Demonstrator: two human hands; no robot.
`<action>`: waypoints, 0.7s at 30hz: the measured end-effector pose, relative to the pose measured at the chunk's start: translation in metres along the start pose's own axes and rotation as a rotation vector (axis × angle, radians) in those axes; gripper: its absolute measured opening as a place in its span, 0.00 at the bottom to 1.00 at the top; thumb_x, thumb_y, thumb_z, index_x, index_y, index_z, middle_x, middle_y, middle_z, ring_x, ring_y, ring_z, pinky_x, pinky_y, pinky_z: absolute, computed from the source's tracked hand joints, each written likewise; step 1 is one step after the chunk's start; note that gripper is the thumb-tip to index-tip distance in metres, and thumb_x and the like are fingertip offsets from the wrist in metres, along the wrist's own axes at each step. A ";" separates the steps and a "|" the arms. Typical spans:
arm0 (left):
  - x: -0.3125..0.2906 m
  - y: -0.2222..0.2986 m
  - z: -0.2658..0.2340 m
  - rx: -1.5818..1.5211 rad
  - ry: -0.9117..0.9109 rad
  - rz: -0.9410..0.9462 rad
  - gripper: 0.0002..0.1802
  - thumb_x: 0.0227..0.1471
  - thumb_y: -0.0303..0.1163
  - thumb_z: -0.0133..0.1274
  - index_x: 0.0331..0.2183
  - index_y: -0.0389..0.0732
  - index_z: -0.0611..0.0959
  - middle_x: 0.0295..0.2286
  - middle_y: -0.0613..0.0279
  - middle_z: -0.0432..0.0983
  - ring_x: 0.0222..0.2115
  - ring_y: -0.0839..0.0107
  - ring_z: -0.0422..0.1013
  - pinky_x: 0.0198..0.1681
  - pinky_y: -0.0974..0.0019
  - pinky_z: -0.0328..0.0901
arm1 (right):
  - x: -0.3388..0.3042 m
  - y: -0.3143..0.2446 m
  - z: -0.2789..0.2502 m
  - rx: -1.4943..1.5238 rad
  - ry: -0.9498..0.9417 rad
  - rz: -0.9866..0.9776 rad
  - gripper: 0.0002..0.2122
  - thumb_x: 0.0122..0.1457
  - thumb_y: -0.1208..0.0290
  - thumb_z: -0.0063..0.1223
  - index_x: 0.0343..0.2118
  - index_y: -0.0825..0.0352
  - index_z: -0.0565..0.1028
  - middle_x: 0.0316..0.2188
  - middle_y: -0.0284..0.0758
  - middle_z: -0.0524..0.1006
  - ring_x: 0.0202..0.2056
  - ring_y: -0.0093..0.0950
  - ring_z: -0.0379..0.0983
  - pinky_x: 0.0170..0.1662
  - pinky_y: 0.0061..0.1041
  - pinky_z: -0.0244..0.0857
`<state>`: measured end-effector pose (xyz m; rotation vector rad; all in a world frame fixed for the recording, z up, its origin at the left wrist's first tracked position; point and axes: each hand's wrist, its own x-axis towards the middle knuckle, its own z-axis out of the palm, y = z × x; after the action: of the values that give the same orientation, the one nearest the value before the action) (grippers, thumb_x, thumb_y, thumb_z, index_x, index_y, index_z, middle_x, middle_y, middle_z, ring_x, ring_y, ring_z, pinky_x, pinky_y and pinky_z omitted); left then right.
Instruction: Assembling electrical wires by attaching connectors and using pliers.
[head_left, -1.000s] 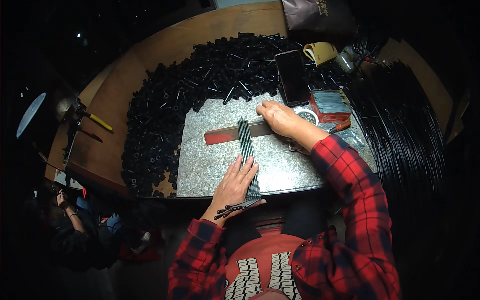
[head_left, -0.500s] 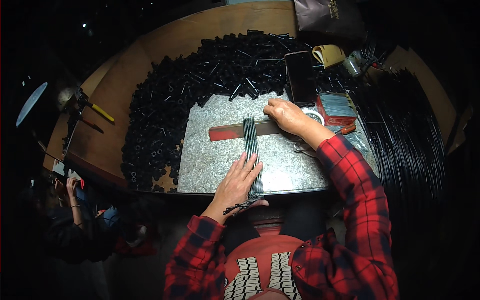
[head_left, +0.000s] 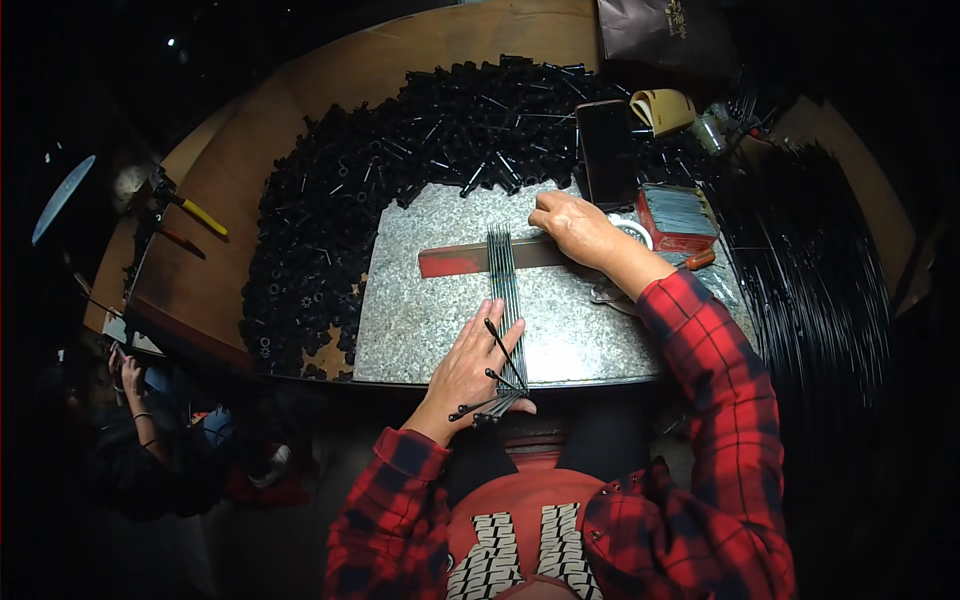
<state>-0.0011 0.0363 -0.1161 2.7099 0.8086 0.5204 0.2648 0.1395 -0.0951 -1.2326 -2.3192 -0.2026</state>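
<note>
A flat row of thin dark metal rods (head_left: pixel 502 262) lies across a red-and-brown bar (head_left: pixel 450 262) on the speckled grey slab (head_left: pixel 410 325). My left hand (head_left: pixel 468 362) holds the rods down near the slab's front edge, its fingers stretched over them and its thumb showing beyond their near end. The rods' bent black ends (head_left: pixel 487 403) fan out over the back of that hand. My right hand (head_left: pixel 582 232) is closed at the right part of the bar, fingers curled under; anything in them is hidden.
Black hub-like parts (head_left: pixel 400 130) are heaped behind and left of the slab. A phone (head_left: pixel 606 150), a red box of thin pieces (head_left: pixel 677 218) and an orange-handled tool (head_left: pixel 698 260) stand right. Long dark rods (head_left: pixel 820 270) lie farther right. Yellow-handled pliers (head_left: pixel 203 220) hang left; another person's hand (head_left: pixel 130 375) shows.
The bent near ends of the rods have spread from a tight cluster into a fan, some now pointing up over my left hand. Both hands stay in nearly the same place.
</note>
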 end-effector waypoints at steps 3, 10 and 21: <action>0.000 0.000 0.000 -0.010 0.000 -0.003 0.60 0.23 0.55 0.68 0.57 0.38 0.63 0.58 0.37 0.48 0.60 0.44 0.47 0.61 0.51 0.47 | 0.001 -0.001 0.002 -0.023 -0.003 -0.015 0.06 0.52 0.75 0.43 0.26 0.69 0.72 0.28 0.41 0.69 0.34 0.39 0.69 0.37 0.35 0.65; 0.000 -0.001 0.000 0.021 0.007 0.018 0.61 0.24 0.56 0.68 0.57 0.36 0.62 0.58 0.37 0.49 0.60 0.45 0.48 0.62 0.52 0.47 | -0.002 -0.004 0.007 0.035 -0.017 0.000 0.05 0.50 0.77 0.44 0.28 0.70 0.73 0.29 0.42 0.69 0.35 0.39 0.70 0.37 0.34 0.65; -0.001 -0.005 0.002 0.095 0.071 0.072 0.58 0.28 0.60 0.63 0.55 0.34 0.63 0.56 0.39 0.54 0.59 0.47 0.51 0.61 0.52 0.49 | 0.000 -0.009 0.004 0.041 -0.050 0.032 0.10 0.55 0.68 0.36 0.27 0.68 0.70 0.30 0.42 0.68 0.36 0.41 0.68 0.39 0.36 0.63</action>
<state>-0.0033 0.0389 -0.1202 2.8315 0.7741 0.6114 0.2556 0.1357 -0.0974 -1.2673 -2.3320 -0.1143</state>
